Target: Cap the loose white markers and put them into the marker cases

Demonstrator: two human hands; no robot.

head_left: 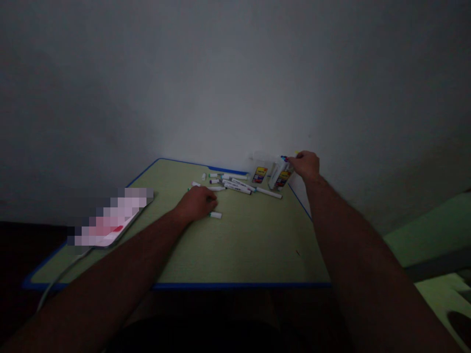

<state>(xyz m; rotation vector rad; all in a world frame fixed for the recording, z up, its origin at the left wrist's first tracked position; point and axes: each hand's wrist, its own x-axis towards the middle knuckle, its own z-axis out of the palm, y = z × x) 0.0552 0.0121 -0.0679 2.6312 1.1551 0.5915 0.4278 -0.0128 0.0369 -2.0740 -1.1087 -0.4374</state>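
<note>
Two hands apart — left hand [196, 203] on pen [216, 214] left of pack [279, 175], grip unclear | right hand [304, 165] clamps pack | likely gathering; next: firm pinch.

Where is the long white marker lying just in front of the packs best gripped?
Pinch the long white marker mid-barrel from above, with the fingers across its width. It lies flat on the desk, and its right end is clear of the other pens. Of the two hands, the right hand, up at the packs, is nearer.
</note>
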